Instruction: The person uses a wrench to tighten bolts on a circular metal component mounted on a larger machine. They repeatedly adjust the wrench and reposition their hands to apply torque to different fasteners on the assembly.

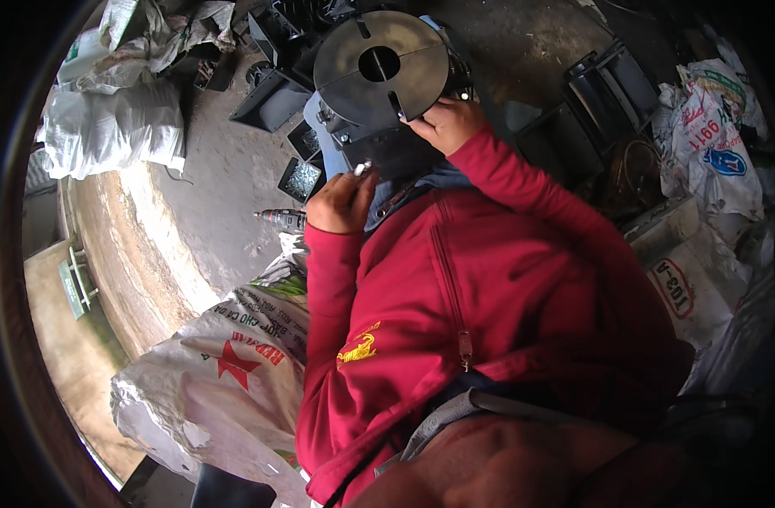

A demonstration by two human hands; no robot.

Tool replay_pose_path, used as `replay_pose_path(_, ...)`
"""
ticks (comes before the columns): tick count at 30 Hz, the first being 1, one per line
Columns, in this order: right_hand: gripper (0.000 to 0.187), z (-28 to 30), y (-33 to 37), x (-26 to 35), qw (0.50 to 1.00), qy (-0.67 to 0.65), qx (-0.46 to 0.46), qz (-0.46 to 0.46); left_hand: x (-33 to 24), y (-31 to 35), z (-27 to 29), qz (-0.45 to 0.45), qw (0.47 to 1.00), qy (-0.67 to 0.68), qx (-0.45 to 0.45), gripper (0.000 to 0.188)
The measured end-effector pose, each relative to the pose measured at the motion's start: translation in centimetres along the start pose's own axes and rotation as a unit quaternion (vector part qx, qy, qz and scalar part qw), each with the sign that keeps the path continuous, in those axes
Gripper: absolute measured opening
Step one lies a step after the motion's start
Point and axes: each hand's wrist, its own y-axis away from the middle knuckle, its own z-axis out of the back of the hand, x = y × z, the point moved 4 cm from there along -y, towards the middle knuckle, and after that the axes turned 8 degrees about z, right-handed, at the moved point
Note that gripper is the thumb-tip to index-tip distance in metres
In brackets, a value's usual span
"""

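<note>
A round dark metal plate (pixel 341 72) with a centre hole and slots lies on top of a dark metal assembly between my knees. My right hand (pixel 451 125) is at the near right of its rim, thumb by the end of a slot and fingers curled down over the edge. Closer to me and to the left, my left hand (pixel 341 203) is closed, pinching a small shiny bolt-like piece (pixel 364 168) raised clear of the plate. Its exact shape is too small to make out.
Left of the assembly, a small tray of shiny hardware (pixel 303 179) sits on the floor near a power drill (pixel 283 219). Black metal parts (pixel 270 100) lie beyond. A printed white sack (pixel 209 381) is at my left, and more sacks (pixel 713 140) are at the right.
</note>
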Motion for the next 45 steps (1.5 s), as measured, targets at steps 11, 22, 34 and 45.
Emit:
replay_pose_path(11,0.013,-0.1,0.0,0.2,0.999,0.005,0.028,-0.016,1.1,3.0,0.7,0.125,0.89,0.418,0.134,0.024)
replay_pose_path(22,0.014,-0.1,0.0,0.3,0.999,0.024,0.035,-0.005,3.0,2.1,-1.2,0.098,0.859,0.494,-0.092,0.011)
replay_pose_path(34,0.016,0.0,-0.6,0.4,0.999,0.033,0.026,0.02,7.7,-10.4,0.6,-0.149,0.985,0.025,0.083,0.105)
replay_pose_path(45,0.017,3.1,1.4,-1.5,0.987,-0.123,0.058,-0.082,8.0,-11.2,-0.5,-0.15,0.976,-0.005,0.16,0.104)
